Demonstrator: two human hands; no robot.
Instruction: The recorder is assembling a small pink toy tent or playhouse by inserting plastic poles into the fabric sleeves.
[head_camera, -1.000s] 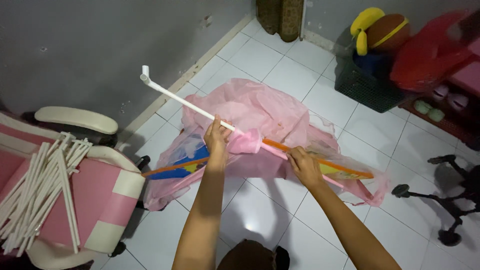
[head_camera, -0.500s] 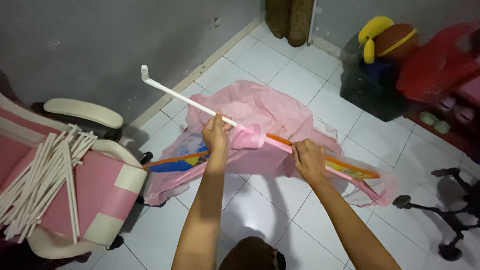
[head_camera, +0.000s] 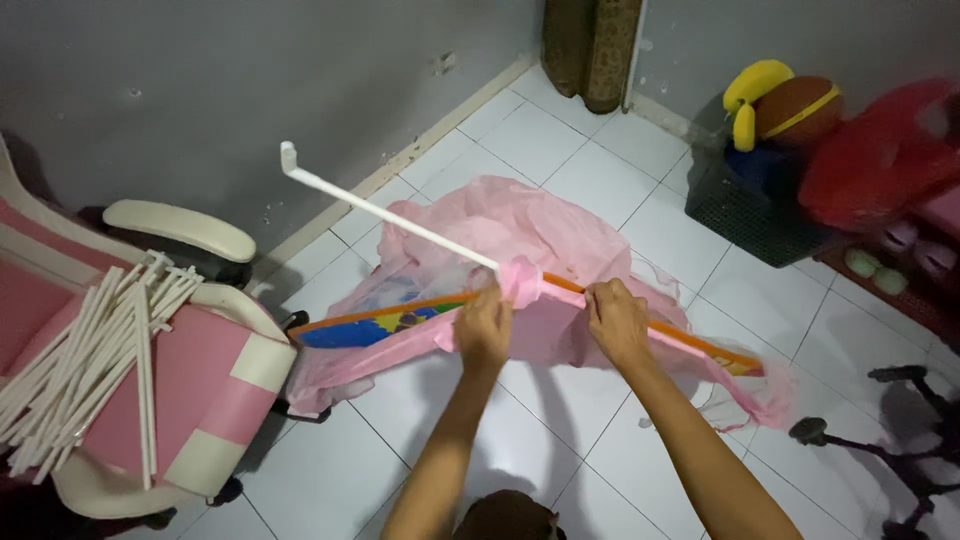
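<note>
Both grips are clamped, left hand (head_camera: 483, 328) and right hand (head_camera: 618, 322) on bunched pink netting (head_camera: 520, 215) around the white pole (head_camera: 400, 217), and hard tugging risks tearing it.

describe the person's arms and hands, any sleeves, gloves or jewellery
Both arms are bare from the bottom of the picture to the fingertips: no sleeve shows in the head view. The left hand and the right hand wear no gloves. No watch, bracelet or ring is visible on the wrists or the fingers that show. The forearms are slim and plain, with no markings to be seen.
</note>
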